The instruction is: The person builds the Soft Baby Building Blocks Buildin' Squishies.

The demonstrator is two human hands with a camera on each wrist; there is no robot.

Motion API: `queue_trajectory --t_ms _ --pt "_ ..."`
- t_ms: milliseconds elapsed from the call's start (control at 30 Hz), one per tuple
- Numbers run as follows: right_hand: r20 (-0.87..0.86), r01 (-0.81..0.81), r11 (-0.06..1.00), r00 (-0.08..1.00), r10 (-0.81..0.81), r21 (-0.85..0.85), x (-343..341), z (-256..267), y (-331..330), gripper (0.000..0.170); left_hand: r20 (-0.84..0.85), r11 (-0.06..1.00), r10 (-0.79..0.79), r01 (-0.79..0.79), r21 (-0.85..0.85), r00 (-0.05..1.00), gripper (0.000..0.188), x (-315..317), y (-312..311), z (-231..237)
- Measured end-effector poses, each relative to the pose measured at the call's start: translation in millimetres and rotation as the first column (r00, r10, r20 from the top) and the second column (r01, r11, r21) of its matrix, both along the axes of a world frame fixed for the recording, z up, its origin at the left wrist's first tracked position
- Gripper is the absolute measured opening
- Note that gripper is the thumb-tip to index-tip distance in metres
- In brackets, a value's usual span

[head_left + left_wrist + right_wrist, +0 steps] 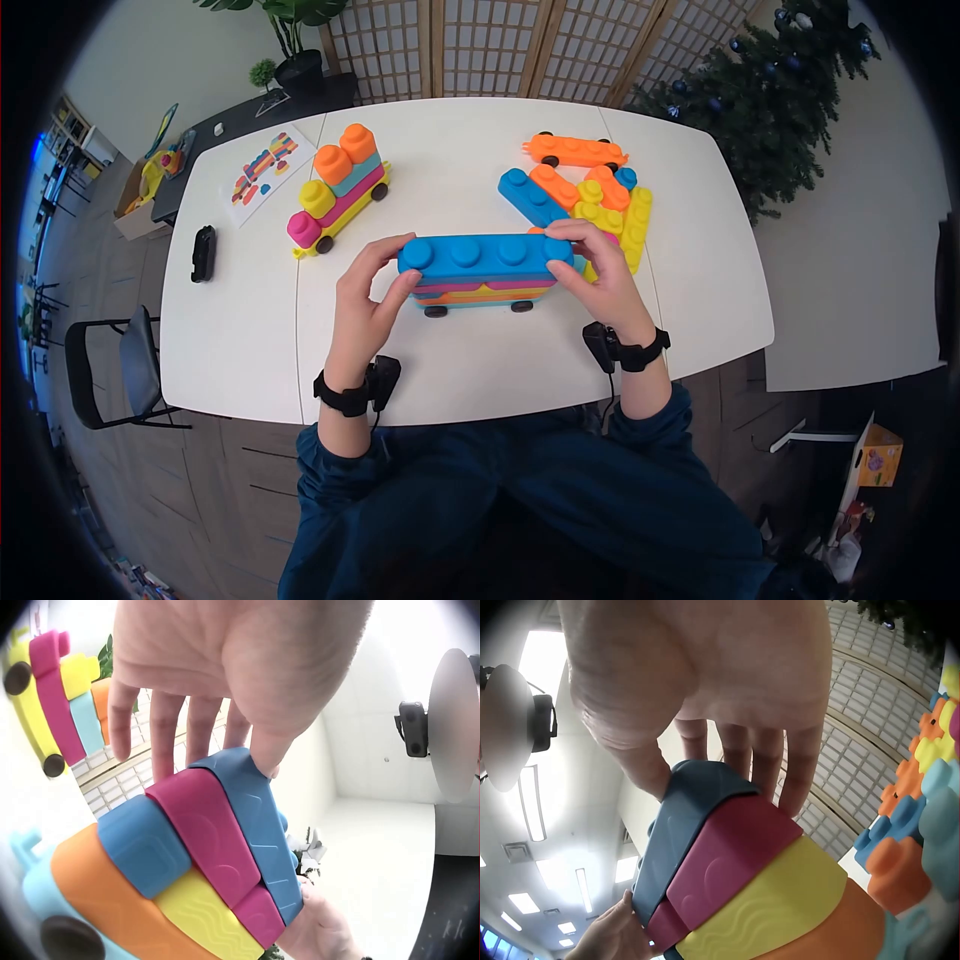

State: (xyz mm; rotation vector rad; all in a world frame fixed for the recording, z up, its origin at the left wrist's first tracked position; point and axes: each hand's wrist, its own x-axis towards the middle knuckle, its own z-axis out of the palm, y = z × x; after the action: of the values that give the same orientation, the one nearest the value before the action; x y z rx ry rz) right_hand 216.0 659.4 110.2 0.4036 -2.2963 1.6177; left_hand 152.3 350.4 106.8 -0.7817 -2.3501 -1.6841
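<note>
A long blue building block (488, 254) with a row of studs tops a stack on a light-blue wheeled base (39, 892). Under it come magenta blocks (214, 829), then a yellow block (769, 900) beside a blue one (144, 844), and an orange layer (124, 896) above the wheels. My left hand (367, 300) pinches the blue block's left end, thumb on the near side and fingers on the far side. At its right end my right hand (605, 285) grips it the same way. In both wrist views the blue block lies flush against the magenta layer.
A second block car (340, 190) stands at the back left, near a printed picture sheet (268, 170). Loose blocks (598, 215) pile up at the right, with an orange wheeled base (577, 151) behind them. A black case (203, 254) lies by the left edge.
</note>
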Motion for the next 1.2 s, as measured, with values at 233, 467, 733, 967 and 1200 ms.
queue_trajectory --t_ms 233,467,733,967,1200 --pt "-0.031 0.03 0.999 0.999 -0.031 -0.013 0.6 -7.8 -4.4 0.033 0.018 1.0 0.005 -0.005 0.0 1.0 0.038 0.7 -1.9 -1.5" --pt "0.015 0.028 0.999 0.999 -0.028 0.025 6.5 0.3 -12.5 0.038 0.058 1.0 0.014 -0.014 -0.004 0.998 0.038 1.1 -8.8 0.1" --pt "-0.036 0.349 0.915 0.936 -0.349 0.201 4.6 5.0 20.8 0.027 0.072 1.0 0.02 -0.019 -0.015 0.997 0.038 1.1 -13.1 1.2" --pt "-0.114 0.186 0.636 0.982 -0.153 0.749 -38.3 -28.8 32.5 0.027 0.073 0.999 0.03 -0.029 -0.015 0.997 0.037 1.0 -10.7 0.9" --pt "0.022 0.118 0.688 0.981 -0.192 0.716 -53.3 -41.2 29.9 0.027 0.093 0.999 0.019 -0.016 -0.036 0.995 0.044 0.6 -13.7 1.8"
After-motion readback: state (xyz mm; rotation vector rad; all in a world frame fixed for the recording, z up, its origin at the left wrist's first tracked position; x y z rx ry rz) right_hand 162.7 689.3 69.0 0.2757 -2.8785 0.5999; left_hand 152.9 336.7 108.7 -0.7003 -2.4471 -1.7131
